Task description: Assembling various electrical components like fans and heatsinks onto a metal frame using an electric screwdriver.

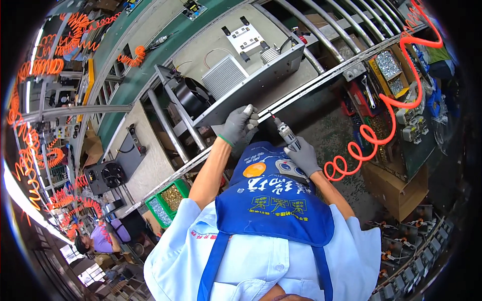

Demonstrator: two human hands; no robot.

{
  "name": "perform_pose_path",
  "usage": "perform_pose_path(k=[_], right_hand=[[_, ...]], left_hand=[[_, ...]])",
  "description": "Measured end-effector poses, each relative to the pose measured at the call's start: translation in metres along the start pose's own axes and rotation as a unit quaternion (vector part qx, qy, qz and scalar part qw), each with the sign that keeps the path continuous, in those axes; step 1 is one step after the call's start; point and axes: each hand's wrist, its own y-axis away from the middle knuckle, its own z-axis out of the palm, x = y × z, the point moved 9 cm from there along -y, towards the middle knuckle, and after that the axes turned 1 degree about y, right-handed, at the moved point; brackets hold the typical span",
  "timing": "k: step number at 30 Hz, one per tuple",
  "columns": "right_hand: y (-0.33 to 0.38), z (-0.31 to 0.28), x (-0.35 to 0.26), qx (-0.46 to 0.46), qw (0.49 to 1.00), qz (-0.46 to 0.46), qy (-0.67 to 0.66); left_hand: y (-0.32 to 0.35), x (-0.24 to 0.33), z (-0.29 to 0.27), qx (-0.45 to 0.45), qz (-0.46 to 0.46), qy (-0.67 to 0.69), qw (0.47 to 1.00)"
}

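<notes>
My right hand (304,156), in a grey glove, is wrapped round a pneumatic screwdriver (286,134). Its thin bit points up toward the edge of the line. My left hand (238,126), gloved too, hovers just off the near side of a metal chassis (266,80). The fingers there are curled together; whatever they may hold is too small to make out. Inside the chassis sit a black fan (194,96), a finned heat sink (225,77) and a coil of pale wire (269,54). A white mounting plate (244,39) lies at the far side.
Metal rollers (168,123) flank the board under the chassis. An orange coiled air hose (369,134) loops down at right. A green bin (170,200) of screws stands at left, more screw boxes (389,65) at right. A second chassis (113,170) sits farther left; a person (103,238) is beyond.
</notes>
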Motion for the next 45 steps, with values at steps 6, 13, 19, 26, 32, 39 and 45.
perform_pose_path(k=[6, 13, 19, 26, 32, 39, 45], right_hand=[[0.029, -0.013, -0.032, -0.029, 0.997, -0.07, -0.006], [0.035, 0.0, -0.037, -0.062, 0.995, -0.072, 0.034], [0.03, 0.016, -0.046, -0.091, 0.992, -0.067, 0.059], [0.005, 0.062, -0.045, -0.142, 0.989, -0.019, 0.017], [-0.045, 0.12, -0.04, -0.101, 0.995, 0.01, 0.012], [-0.059, 0.148, -0.037, -0.094, 0.994, 0.042, 0.04], [-0.054, 0.158, -0.033, -0.056, 0.997, 0.043, 0.015]], left_hand=[[0.007, -0.057, -0.044, 0.104, 0.018, 0.033, 0.994], [0.009, -0.085, -0.06, 0.058, -0.005, 0.089, 0.994], [0.006, -0.092, -0.082, 0.029, 0.012, 0.132, 0.991], [0.021, -0.069, -0.117, 0.081, -0.028, -0.14, 0.986], [0.059, 0.043, -0.059, 0.038, 0.14, -0.605, 0.783], [-0.021, 0.176, -0.065, 0.127, 0.147, -0.739, 0.646], [-0.108, 0.135, -0.103, 0.012, -0.022, -0.887, 0.462]])
